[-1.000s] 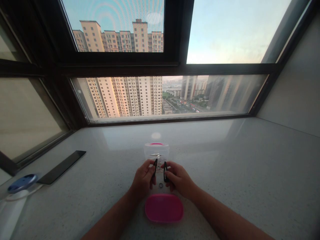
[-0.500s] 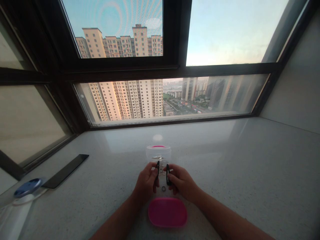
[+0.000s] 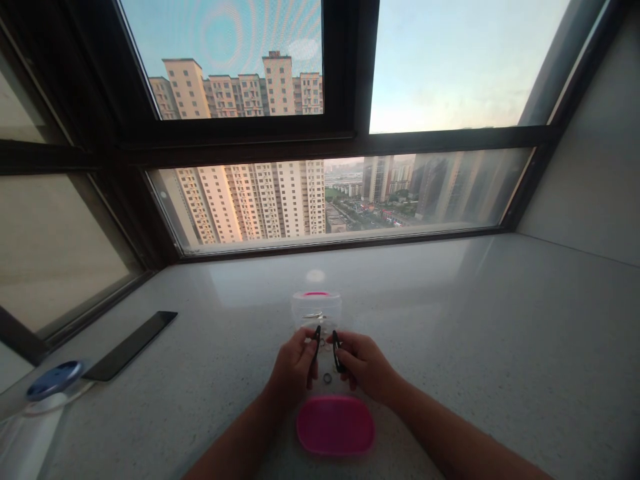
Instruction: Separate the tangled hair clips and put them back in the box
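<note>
Between thumb and fingers, my left hand (image 3: 296, 360) pinches a black hair clip (image 3: 317, 343), tip pointing away from me. My right hand (image 3: 364, 360) grips a second black hair clip (image 3: 337, 352), a short gap from the first. Under and between the hands lie small rings; the nearest ring (image 3: 327, 379) rests on the counter, and others are partly hidden. Just beyond stands a clear plastic box (image 3: 316, 305) with a pink mark and thin silvery pieces at its near side. Closest to me is a pink oval lid (image 3: 335, 425).
The speckled pale counter (image 3: 475, 333) runs up to a dark-framed window. At the left lie a black flat slab (image 3: 131, 347) like a phone, a blue round object (image 3: 55, 380) and a white cable-like strip. A wall (image 3: 590, 173) bounds the right side.
The tip of the left hair clip has tilted slightly to the right, towards the other clip. Both hands otherwise keep their places, and the camera view has shifted a little.
</note>
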`<control>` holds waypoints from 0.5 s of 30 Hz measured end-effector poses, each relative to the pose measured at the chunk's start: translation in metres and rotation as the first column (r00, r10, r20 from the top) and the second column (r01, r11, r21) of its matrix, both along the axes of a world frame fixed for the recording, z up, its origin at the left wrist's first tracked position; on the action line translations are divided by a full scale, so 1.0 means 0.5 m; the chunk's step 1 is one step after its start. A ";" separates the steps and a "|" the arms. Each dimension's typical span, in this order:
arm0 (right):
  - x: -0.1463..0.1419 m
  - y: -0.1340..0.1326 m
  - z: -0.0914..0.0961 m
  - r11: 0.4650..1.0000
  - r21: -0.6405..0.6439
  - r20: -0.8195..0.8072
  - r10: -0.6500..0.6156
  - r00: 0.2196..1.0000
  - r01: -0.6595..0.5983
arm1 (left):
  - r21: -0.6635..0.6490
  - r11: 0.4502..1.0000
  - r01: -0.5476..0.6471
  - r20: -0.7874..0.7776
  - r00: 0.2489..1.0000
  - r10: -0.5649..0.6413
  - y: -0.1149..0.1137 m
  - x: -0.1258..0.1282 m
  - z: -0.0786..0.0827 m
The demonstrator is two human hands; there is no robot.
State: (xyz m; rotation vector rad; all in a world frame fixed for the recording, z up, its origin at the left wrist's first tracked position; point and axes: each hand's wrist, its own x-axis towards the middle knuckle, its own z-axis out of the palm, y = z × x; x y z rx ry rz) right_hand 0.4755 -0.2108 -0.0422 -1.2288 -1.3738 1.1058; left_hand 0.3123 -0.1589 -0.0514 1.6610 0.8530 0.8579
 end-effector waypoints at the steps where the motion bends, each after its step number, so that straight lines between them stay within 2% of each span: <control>1: 0.000 0.001 0.000 1.000 0.000 0.004 -0.003 1.000 0.003 | 0.004 1.000 -0.002 -0.001 1.000 0.002 0.000 0.000 0.000; 15: -0.002 0.003 -0.002 0.999 -0.014 -0.098 0.047 0.994 -0.048 | -0.007 1.000 -0.006 0.053 0.999 0.006 -0.003 0.001 0.004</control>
